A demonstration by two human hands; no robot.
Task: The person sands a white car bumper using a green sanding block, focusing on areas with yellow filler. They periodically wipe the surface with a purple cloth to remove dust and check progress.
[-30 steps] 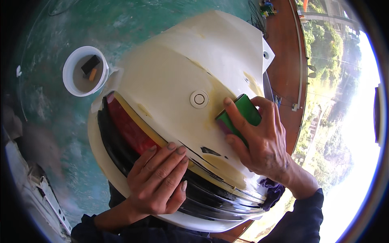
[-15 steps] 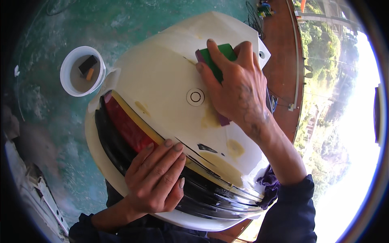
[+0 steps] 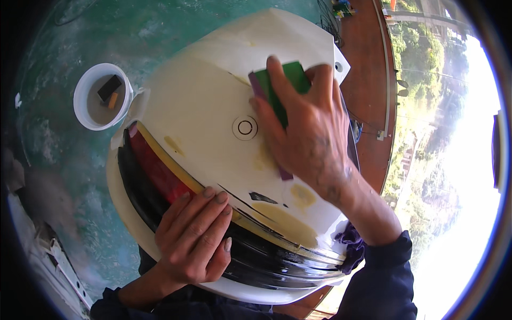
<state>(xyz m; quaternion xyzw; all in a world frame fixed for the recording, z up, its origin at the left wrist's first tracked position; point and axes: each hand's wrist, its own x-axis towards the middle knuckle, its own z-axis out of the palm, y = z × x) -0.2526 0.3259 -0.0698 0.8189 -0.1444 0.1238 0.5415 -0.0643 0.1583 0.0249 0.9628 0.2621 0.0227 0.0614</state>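
Note:
A white car bumper lies before me, with a red reflector strip and glossy black trim along its near side. Yellowish filler patches and a dark bare spot mark the paint. My right hand grips a green sanding block with purple sandpaper under it, pressed on the white surface right of a round ringed mark. Its palm hides part of the block. My left hand rests on the trim, fingers stretched out, tips at the strip's edge, holding nothing.
On the green floor at the left stands a white bucket with murky water, a black block and an orange piece. A purple cloth hangs over the bumper's right end. Cables lie at the far right.
My right hand has shifted the sanding block slightly left and nearer to me over the bumper. The bumper and my left hand sit a little further left in view.

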